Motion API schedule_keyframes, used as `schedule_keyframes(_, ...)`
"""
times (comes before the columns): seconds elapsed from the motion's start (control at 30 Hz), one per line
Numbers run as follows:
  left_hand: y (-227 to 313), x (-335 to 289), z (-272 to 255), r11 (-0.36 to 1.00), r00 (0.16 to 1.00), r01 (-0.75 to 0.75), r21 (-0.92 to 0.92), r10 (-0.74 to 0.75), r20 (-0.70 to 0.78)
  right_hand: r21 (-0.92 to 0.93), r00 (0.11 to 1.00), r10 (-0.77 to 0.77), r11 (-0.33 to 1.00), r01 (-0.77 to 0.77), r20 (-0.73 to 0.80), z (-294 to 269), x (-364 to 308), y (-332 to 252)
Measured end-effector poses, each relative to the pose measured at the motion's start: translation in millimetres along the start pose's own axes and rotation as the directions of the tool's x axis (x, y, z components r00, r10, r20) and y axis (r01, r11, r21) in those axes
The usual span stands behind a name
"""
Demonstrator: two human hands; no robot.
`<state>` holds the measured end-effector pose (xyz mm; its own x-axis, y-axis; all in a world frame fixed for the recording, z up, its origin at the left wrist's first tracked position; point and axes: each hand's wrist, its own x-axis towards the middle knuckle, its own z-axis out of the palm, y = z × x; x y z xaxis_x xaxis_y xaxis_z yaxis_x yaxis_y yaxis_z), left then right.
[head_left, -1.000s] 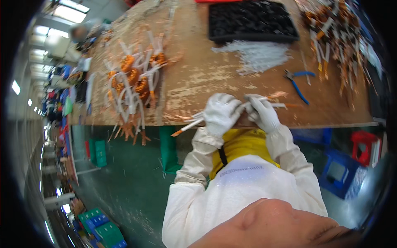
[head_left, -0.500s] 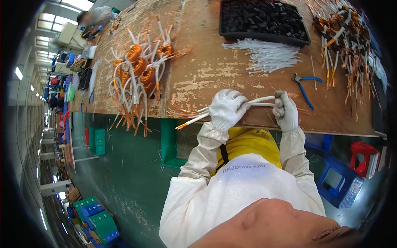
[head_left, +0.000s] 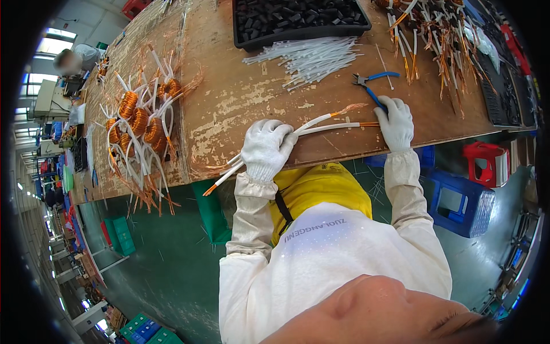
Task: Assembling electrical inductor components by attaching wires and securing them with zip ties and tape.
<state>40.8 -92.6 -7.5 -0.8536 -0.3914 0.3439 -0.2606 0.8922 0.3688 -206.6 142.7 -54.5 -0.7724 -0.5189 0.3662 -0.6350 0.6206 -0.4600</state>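
My left hand [head_left: 267, 148], in a white knit glove, is closed around several white-sleeved wires [head_left: 329, 126] at the table's near edge. Their bare copper ends stick out on both sides of the fist; the stretch inside it is hidden. My right hand [head_left: 396, 124], gloved too, has its fingers bent over one blue handle of the cutting pliers [head_left: 369, 80]. That handle's end is hidden under the fingers, and the pliers lie on the table with jaws pointing left. A copper wire tip reaches close to my right thumb.
Copper-wound coils with white leads [head_left: 137, 123] lie in a pile at left; more coil leads [head_left: 438, 40] lie at right. White cable ties [head_left: 309, 60] are spread before a black tray [head_left: 303, 35] of small black parts. Blue stool [head_left: 461, 200] and red stool [head_left: 487, 164] stand below at right.
My right hand has let go of the wires' right end and moved to the pliers' handle. My left hand still grips the wires. The whole view has shifted.
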Motion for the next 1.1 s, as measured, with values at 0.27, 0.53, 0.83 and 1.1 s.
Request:
schedule_keyframes(0.27, 8, 22, 1, 0.982, 0.996, -0.017, -0.189, 0.034, 0.083, -0.246, 0.997, 0.023, 0.968, -0.041, -0.078, -15, 10, 28)
schedule_keyframes(0.53, 1, 25, 5, 0.983, 0.986, -0.066, -0.173, 0.091, 0.141, -0.006, 0.963, -0.228, 0.973, 0.229, -0.143, -41, 64, -27)
schedule_keyframes(0.83, 3, 21, 13, 0.977, 0.996, -0.093, -0.192, 0.091, -0.021, -0.012, 0.915, -0.402, 0.915, 0.402, 0.021, 34, 232, -63)
schedule_keyframes(1.1, 4, 25, 3, 0.968, 0.996, -0.020, -0.251, 0.042, 0.083, -0.182, 0.968, -0.123, 0.969, 0.165, 0.219, 91, 292, -47)
